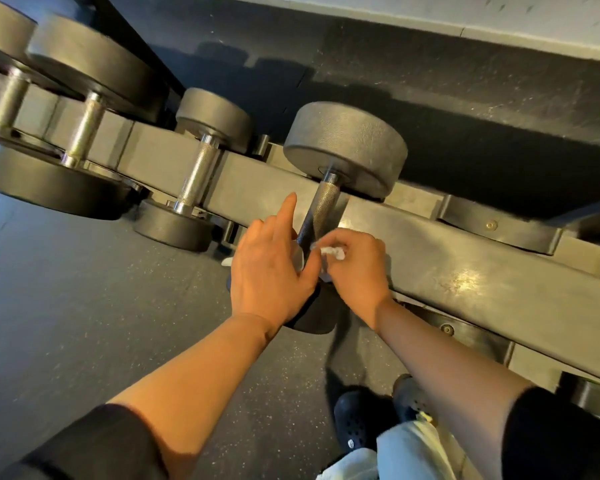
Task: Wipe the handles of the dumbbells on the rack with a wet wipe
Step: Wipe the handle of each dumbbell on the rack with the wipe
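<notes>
Right hand (355,268) has a white wet wipe (333,251) bunched in its curled fingers, right at the near end of the dumbbell handle (321,206) on the rack (465,258). Left hand (271,268) is spread flat, index pointing, covering the near weight head, so that part's mostly hidden.

From where I watched, my left hand (269,268) covered the near end of the dumbbell handle (321,206) and most of its near weight (312,317), so I could not tell whether the palm touched the bar. Only a scrap of the wipe (333,251) showed between the curled fingers of my right hand (355,268). The big dumbbells (84,109) at the left were blurred and cut by the edge. The rack (465,258) ran out at the right.
</notes>
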Demonstrator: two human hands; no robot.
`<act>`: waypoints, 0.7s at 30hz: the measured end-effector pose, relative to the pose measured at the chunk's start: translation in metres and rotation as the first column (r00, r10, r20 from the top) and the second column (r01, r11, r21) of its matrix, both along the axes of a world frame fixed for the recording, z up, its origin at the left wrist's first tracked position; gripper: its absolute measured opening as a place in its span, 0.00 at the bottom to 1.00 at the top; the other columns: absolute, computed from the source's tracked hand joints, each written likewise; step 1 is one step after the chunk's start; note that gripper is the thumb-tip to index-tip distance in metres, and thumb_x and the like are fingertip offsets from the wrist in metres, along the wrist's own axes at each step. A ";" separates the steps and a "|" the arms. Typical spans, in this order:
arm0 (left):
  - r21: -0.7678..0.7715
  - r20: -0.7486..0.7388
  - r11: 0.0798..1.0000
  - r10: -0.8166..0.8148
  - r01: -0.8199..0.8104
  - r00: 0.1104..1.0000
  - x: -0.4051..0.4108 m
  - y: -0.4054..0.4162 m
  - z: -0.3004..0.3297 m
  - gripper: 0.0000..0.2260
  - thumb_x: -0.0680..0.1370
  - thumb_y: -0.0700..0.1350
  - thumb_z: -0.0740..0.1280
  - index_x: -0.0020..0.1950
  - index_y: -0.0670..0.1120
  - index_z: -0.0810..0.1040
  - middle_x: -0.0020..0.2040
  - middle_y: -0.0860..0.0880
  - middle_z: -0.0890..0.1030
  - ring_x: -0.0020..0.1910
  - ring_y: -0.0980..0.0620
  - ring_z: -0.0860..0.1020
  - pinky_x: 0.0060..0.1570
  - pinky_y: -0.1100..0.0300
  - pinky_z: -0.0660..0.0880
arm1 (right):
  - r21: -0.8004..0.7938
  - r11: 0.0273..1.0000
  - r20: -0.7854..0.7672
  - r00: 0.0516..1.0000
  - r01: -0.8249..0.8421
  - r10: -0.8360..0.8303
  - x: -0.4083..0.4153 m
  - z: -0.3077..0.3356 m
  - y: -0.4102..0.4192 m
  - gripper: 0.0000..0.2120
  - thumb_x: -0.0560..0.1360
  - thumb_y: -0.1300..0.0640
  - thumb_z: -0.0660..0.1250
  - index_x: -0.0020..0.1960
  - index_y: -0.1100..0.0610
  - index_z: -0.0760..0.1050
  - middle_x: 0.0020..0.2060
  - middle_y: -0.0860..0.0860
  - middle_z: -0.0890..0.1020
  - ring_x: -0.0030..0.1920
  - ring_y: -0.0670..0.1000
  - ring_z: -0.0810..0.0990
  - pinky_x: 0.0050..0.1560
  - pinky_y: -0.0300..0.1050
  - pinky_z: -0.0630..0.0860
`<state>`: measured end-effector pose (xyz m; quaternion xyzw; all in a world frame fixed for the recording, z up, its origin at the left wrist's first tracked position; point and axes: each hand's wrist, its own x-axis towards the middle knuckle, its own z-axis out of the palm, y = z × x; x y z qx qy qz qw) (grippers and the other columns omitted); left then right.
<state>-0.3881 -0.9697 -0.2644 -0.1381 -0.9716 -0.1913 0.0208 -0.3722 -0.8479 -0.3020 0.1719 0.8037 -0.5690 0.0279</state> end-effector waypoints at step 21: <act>-0.088 0.045 0.988 0.135 -0.131 0.990 0.001 0.004 0.001 0.30 0.74 0.53 0.65 0.74 0.45 0.63 0.47 0.49 0.77 0.45 0.55 0.67 0.42 0.62 0.61 | 0.033 0.993 -0.254 0.960 -0.110 0.114 -0.021 -0.004 0.007 0.10 0.69 0.70 0.70 0.49 0.64 0.82 0.47 0.53 0.80 0.46 0.44 0.77 0.46 0.23 0.71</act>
